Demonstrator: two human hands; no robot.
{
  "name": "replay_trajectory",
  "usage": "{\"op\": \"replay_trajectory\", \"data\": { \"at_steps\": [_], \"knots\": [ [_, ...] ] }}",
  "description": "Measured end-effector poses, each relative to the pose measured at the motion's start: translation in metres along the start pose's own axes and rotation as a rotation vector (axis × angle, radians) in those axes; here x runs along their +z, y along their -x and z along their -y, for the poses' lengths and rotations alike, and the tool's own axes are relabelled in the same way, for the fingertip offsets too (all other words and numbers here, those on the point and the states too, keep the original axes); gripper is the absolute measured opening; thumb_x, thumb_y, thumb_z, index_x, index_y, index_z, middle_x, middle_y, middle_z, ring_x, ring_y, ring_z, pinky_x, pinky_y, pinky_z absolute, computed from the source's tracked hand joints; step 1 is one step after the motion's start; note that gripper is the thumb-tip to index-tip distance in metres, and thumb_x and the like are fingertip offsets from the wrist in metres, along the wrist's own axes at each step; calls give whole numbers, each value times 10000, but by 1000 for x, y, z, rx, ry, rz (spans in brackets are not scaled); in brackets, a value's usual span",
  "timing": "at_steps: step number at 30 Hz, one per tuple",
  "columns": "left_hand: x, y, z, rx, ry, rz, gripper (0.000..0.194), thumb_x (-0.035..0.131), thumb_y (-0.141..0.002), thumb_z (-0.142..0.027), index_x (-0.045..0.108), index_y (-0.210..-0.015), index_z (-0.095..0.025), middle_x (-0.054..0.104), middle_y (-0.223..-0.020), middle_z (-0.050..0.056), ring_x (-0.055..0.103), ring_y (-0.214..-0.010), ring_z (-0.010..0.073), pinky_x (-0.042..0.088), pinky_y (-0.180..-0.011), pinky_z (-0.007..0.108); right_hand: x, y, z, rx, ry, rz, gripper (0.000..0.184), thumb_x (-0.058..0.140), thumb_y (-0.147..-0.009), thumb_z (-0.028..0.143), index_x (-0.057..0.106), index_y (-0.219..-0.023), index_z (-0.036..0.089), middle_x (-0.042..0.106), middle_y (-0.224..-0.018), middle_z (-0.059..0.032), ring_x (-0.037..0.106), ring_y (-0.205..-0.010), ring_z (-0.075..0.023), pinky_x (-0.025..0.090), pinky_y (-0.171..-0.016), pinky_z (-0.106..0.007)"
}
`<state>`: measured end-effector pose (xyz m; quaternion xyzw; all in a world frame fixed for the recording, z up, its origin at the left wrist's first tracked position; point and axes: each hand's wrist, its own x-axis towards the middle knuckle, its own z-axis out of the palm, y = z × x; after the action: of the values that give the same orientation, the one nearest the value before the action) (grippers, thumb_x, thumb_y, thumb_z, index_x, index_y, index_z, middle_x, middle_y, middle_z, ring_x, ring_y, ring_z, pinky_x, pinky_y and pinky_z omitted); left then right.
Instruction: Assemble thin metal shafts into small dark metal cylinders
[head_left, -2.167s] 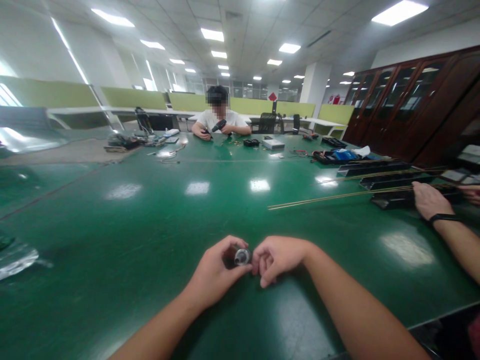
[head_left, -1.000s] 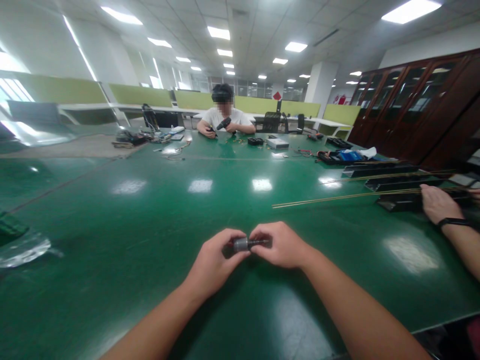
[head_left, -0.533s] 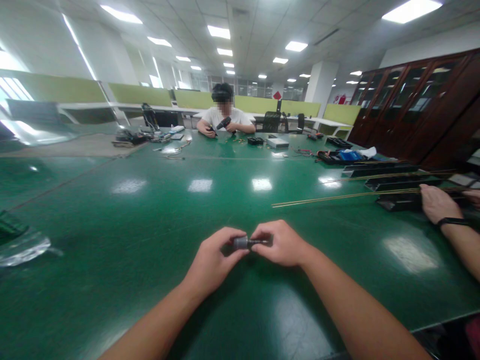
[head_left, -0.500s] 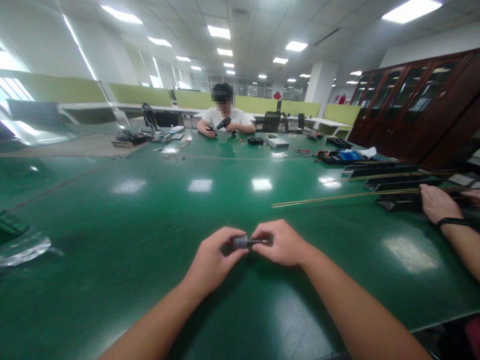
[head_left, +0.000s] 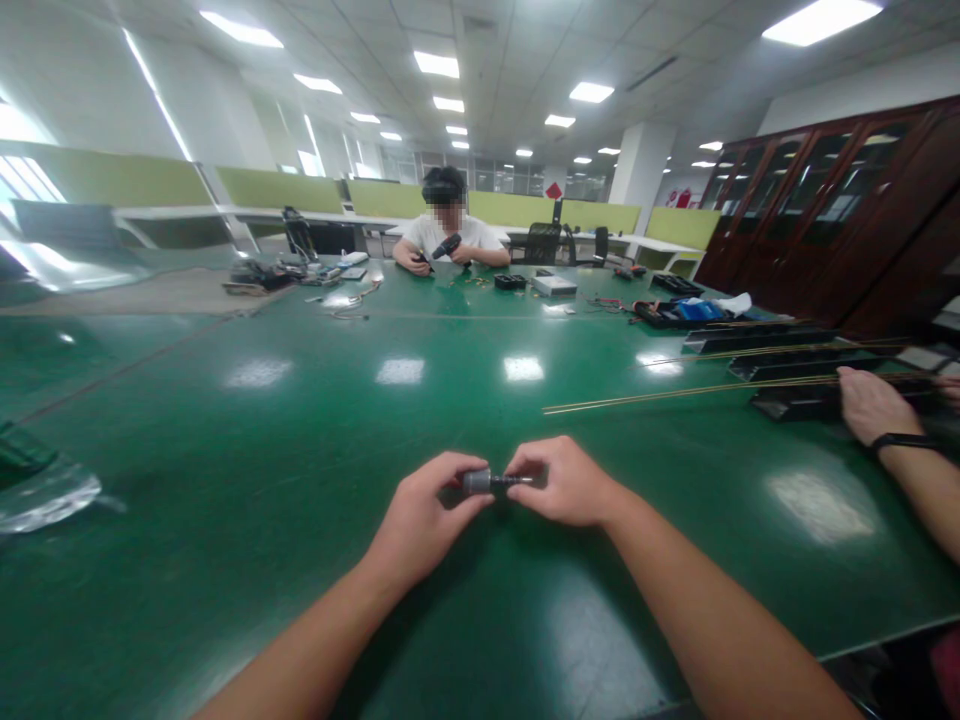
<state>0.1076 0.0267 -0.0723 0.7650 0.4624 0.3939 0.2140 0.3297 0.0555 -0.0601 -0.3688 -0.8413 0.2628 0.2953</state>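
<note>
My left hand point(head_left: 431, 505) is closed on a small grey cylinder point(head_left: 477, 482), gripping it between thumb and fingers. From the cylinder's right end a thin dark shaft point(head_left: 501, 480) sticks out, lying level. My right hand point(head_left: 564, 482) pinches this shaft between thumb and forefinger, a little way from the cylinder. The shaft's far end shows inside the curl of my right fingers. Both hands are low over the green table point(head_left: 337, 430). What exact part the cylinder is, I cannot make out.
To the right, another person's hand point(head_left: 877, 405) rests on black channel pieces point(head_left: 795, 402) with thin brass-coloured rods point(head_left: 637, 400). Across the table a person point(head_left: 450, 235) holds a dark tool point(head_left: 448, 246). A clear plastic item point(head_left: 52, 500) lies at left.
My right fingers have slid slightly away from the grey cylinder, so more of the dark shaft shows between the hands. My left hand has shifted a touch left with the cylinder.
</note>
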Motion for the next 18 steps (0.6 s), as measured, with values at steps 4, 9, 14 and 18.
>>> {"op": "replay_trajectory", "data": {
  "at_steps": [4,9,14,18],
  "knots": [
    [0,1,1,0,1,2,227,723,-805,-251,664,-1024,-251,670,-971,-4,620,-883,162,498,-805,285,0,0,-1,31,4,-2,125,732,-747,262,696,-828,173,711,-775,-19,630,-693,-144,447,-644,-230],
    [0,2,2,-9,3,-11,237,734,-795,-233,665,-1018,-266,671,-970,-23,619,-879,151,495,-802,274,2,0,-3,40,34,-21,115,735,-744,263,692,-807,176,699,-741,-8,615,-658,-133,426,-610,-223],
    [0,0,2,-21,3,-24,242,744,-784,-231,668,-1010,-274,674,-972,-31,622,-882,147,500,-813,273,0,0,-5,34,61,-26,94,722,-752,255,684,-791,178,696,-731,-4,611,-648,-129,426,-608,-223],
    [0,-2,3,-54,11,-23,250,743,-781,-241,671,-1018,-275,680,-984,-30,633,-886,149,513,-817,277,-2,-1,-7,42,62,-22,79,710,-758,243,688,-795,177,688,-710,0,604,-623,-122,422,-586,-219]
  ]
}}
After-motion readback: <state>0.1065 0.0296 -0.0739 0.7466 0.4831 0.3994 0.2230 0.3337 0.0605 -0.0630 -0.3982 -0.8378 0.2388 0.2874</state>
